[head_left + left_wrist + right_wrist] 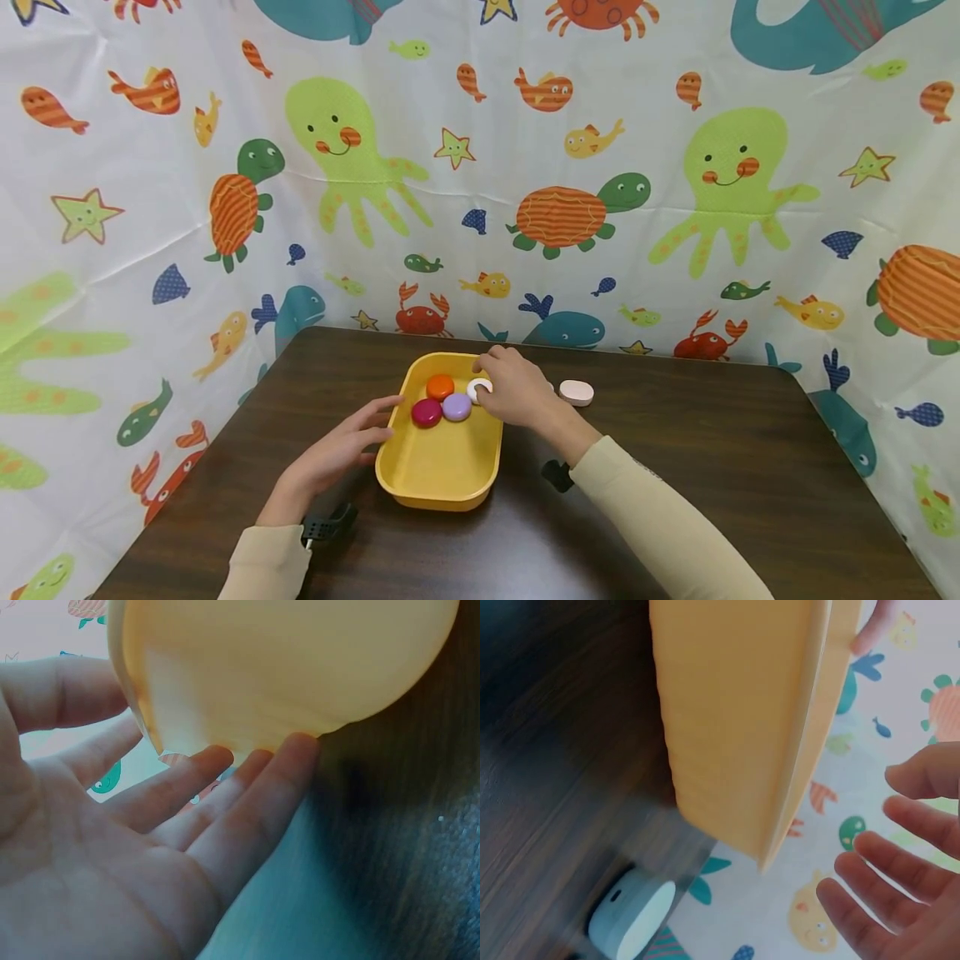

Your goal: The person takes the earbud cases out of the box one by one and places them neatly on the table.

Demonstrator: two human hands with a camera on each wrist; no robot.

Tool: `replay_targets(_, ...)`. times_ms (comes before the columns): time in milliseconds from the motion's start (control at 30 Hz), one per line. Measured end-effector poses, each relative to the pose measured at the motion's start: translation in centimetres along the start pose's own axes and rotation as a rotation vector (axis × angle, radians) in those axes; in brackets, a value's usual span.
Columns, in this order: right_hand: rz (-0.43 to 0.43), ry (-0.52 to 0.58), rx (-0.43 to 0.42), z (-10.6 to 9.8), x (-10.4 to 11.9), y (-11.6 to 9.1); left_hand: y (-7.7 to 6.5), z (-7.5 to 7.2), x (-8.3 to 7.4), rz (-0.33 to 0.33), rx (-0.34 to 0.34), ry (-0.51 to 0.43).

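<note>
A yellow tray (442, 467) with raised walls stands on the dark table. Inside its far half lie glossy round discs: an orange one (440, 387), a magenta one (427, 413), a lilac one (457, 407) and a white one (477, 389). My left hand (337, 450) is at the tray's left side; in the left wrist view its fingertips (300, 746) touch the wall. Over the far right rim hangs my right hand (517, 387), thumb close to the white disc. In the right wrist view that hand (904, 900) has loosely spread fingers holding nothing.
Right of the tray, a pale rounded-oblong piece (576, 393) sits on the wooden table (712, 467). A sliver of another pale thing shows behind my right hand. A curtain (480, 250) printed with sea animals hangs along the table's back and sides.
</note>
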State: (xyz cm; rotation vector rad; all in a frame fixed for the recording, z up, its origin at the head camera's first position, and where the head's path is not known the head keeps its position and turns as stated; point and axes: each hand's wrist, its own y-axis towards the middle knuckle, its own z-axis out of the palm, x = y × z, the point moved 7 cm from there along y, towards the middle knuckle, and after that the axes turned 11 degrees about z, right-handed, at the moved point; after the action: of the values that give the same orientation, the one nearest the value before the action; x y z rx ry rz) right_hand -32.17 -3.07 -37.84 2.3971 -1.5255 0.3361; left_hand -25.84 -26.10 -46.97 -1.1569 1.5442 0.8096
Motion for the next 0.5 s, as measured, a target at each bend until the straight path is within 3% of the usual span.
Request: replay_targets(500, -0.032, -0.033, 0.079, 2.5, 1.6, 1.4, 0.3, -0.1, 0.1, 0.006, 0.02, -0.033)
